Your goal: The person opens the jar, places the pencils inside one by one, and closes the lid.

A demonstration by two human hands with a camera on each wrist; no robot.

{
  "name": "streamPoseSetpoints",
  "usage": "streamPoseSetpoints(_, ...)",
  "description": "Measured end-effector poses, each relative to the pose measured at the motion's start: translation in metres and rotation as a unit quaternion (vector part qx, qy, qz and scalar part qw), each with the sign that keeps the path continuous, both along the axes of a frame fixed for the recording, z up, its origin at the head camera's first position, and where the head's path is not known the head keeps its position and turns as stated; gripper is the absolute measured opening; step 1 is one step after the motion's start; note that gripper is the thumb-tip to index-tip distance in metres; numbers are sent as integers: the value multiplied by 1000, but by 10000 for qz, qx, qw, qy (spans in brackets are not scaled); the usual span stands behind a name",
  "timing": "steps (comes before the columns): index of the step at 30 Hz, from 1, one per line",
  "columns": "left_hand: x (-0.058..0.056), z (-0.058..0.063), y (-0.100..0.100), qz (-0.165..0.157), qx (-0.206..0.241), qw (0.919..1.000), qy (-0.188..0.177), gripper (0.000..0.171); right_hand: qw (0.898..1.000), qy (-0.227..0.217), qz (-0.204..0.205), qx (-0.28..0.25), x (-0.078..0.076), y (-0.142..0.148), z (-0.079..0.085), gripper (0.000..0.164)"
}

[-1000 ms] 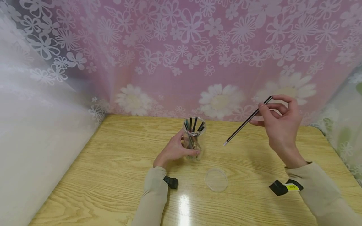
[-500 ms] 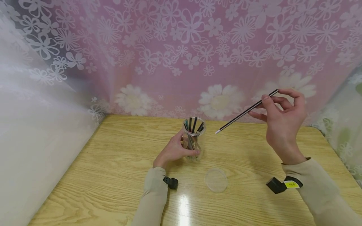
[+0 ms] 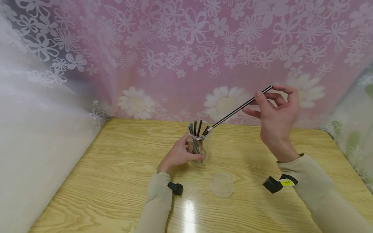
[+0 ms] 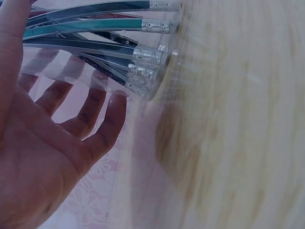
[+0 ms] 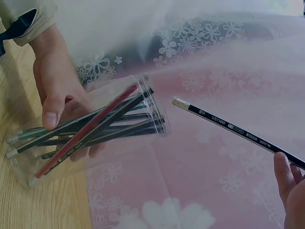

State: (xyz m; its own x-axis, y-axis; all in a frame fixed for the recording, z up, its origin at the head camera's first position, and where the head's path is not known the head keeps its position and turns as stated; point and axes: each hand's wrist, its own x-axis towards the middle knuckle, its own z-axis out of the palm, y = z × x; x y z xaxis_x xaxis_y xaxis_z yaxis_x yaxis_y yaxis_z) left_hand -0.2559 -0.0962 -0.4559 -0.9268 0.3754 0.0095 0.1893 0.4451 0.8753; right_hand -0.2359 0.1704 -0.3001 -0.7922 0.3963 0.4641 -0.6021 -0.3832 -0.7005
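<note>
A clear plastic jar (image 3: pixel 206 145) stands upright on the table, holding several pencils (image 5: pixel 86 131), mostly dark, one red and one green, eraser ends down. My left hand (image 3: pixel 178 154) grips the jar's side, thumb across the front and fingers behind it. In the left wrist view, the left hand (image 4: pixel 52 138) curves around the wall beside the metal eraser ends. A black striped pencil (image 3: pixel 240 107) is pinched in my right hand (image 3: pixel 278 119), slanting down to the left. Its white eraser end is close to the jar's rim; the right wrist view shows a small gap between them.
A round clear lid (image 3: pixel 222 185) lies flat on the wooden table (image 3: pixel 116 194), in front of the jar. Behind the table hangs a pink flowered curtain (image 3: pixel 169 81), and a whitish sheet (image 3: pixel 38 129) borders the left side.
My right hand has moved left and slightly up, bringing the pencil's eraser end from the right over to the jar's rim. The left hand and jar have stayed in place.
</note>
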Motion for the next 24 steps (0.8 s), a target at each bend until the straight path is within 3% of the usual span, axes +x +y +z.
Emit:
streamPoseSetpoints(12,0,-1,0,-67,55,10000,-13,56,9974,219,243,650,-13,-30,-12,35)
streamPoseSetpoints(24,0,1,0,-21,9,10000,4,58,9926,-154,366,1145,-17,-43,-18,35)
